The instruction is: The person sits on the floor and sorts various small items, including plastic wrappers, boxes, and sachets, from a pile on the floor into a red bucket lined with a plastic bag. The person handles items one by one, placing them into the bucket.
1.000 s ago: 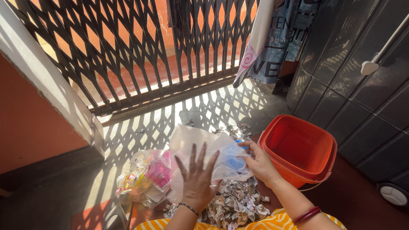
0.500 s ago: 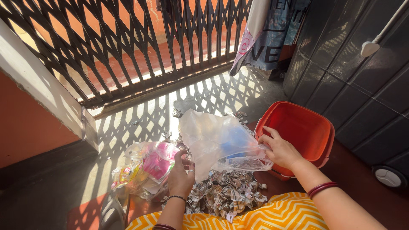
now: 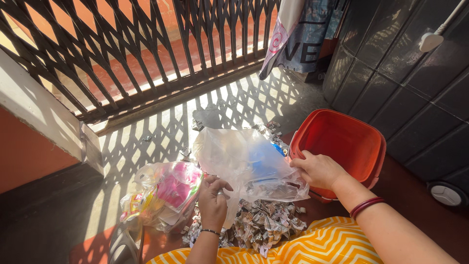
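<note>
A clear plastic bag [image 3: 244,161] with something blue inside is stretched between my hands above a heap of crumpled printed paper scraps [image 3: 264,227] on the floor. My left hand [image 3: 213,200] pinches the bag's lower left edge, fingers curled. At the bag's right edge my right hand [image 3: 318,169] grips it, just in front of the rim of an orange square bucket [image 3: 359,164]. A second clear bag [image 3: 163,195] stuffed with pink and yellow wrappers lies on the floor to the left of my left hand.
A black folding metal grille [image 3: 146,54] closes the doorway ahead and throws lattice shadows on the grey floor [image 3: 146,146]. Dark panelled wall [image 3: 405,83] stands to the right; cloth [image 3: 293,39] hangs by it. My lap in yellow zigzag fabric [image 3: 293,252] is at the bottom.
My left hand dropped from flat on the bag to pinching its lower edge. My right hand shifted right with the bag to the bucket's rim, spreading the bag wider.
</note>
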